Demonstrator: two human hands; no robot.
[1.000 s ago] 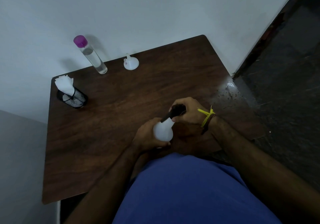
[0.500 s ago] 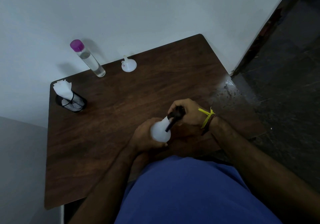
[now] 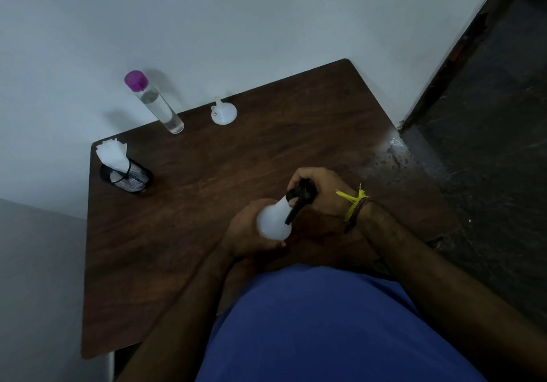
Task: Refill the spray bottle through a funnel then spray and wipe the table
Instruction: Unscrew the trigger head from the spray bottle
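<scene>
At the far left corner of the table (image 3: 183,233), a black mesh cup (image 3: 130,176) is holding white paper napkins (image 3: 112,155). Behind it to the right, a tall clear bottle (image 3: 159,108) with a purple cap (image 3: 135,80) is standing near the wall. Further right, a small white funnel (image 3: 224,112) is sitting mouth-down on the wood, spout up. Near the front edge, the left hand (image 3: 245,230) is wrapping its fingers round the white body of the spray bottle (image 3: 273,222). The right hand (image 3: 321,189) is curling tightly round the bottle's black spray head (image 3: 300,196), whose trigger is pointing down. A yellow string (image 3: 353,201) is circling the right wrist. Wet spots are glinting on the table's right edge.
</scene>
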